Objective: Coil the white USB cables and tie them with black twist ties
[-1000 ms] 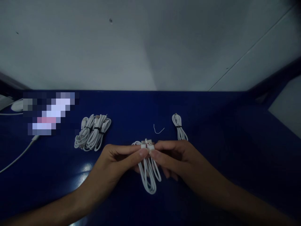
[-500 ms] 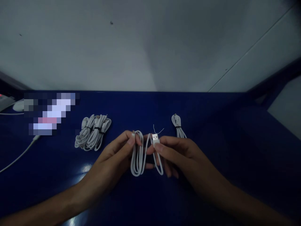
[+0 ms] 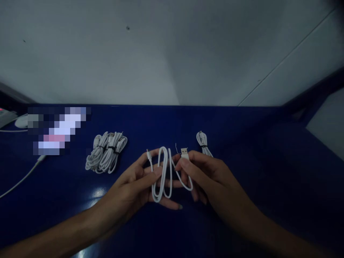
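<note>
A loosely coiled white cable (image 3: pixel 163 175) lies across the fingers of my left hand (image 3: pixel 139 179), whose thumb presses on the loops. The small plug (image 3: pixel 148 154) of this cable points up beside my left fingers. My right hand (image 3: pixel 202 170) pinches the larger USB plug (image 3: pixel 184 153) between thumb and fingers, its metal end facing up. A stretch of cable hangs in a curve between both hands. A thin wire tie (image 3: pixel 176 148) sticks up near the USB plug; its lower part is hidden by my right fingers.
Tied white cable bundles (image 3: pixel 110 152) lie on the blue table (image 3: pixel 150 125) at the left. Another tied cable (image 3: pixel 204 143) rests behind my right hand. At the far left are a pixelated bright object (image 3: pixel 61 129) and a white cord (image 3: pixel 24 181). A pale wall (image 3: pixel 172 53) stands behind.
My left thumb has moved from the small plug down onto the loops, and the left fingers have spread beneath them. My right hand has shifted slightly right with the USB plug, whose metal end has turned.
</note>
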`<state>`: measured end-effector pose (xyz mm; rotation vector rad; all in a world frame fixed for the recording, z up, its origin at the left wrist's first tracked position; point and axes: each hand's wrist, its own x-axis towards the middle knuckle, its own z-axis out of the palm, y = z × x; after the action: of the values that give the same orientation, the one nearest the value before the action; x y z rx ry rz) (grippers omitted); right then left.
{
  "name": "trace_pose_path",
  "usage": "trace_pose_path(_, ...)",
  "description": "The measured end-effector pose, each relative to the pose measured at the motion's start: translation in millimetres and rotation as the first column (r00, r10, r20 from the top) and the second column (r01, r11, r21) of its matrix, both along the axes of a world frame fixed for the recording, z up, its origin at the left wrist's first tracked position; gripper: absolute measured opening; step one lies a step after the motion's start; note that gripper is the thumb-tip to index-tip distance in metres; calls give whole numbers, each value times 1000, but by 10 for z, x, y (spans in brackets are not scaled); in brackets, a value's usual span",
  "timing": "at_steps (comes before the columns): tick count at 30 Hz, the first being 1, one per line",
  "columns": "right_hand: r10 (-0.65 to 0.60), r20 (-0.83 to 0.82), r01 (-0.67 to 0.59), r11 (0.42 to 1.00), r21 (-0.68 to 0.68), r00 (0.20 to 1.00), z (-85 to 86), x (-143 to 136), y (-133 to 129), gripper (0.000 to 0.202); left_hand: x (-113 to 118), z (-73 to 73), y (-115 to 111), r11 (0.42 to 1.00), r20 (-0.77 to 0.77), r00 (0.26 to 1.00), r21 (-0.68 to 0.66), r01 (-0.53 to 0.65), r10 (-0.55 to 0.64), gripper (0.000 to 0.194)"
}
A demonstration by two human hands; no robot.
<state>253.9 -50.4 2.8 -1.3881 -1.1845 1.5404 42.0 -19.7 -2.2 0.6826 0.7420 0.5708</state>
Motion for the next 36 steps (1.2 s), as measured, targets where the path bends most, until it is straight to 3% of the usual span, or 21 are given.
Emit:
trace_pose_path(4,10,-13,-11,996,-90,1000,-8,11,0,25,-8,-19,18,999,19,999,26,45,-45,36)
trace_pose_path(7,-16,-86,4,991,-135,996,-2,6,1,30,-19,-32,20,1000,42,999,14,22,-22,38)
trace_pose_path(11,42,-192,-85,972,-220,980,10,-10,27,31,-47,-53,-6,1000,55,999,-3,0,0,40)
trace_pose_path(18,133,-186,-154,983,-100,974,-7,-31,31,26,-49,-70,-11,999,72,997,18,27,-28,40)
trace_pose_path(26,-32,-133,41,997,64,991,-26,-28,-12,24,-68,-129,66,995,-40,998,83,-52,55,43)
trace_pose_path(36,-155,6,155,986,66,988,-60,31,24,19,-60,-79,73,979,-152,968,67,-190,198,40)
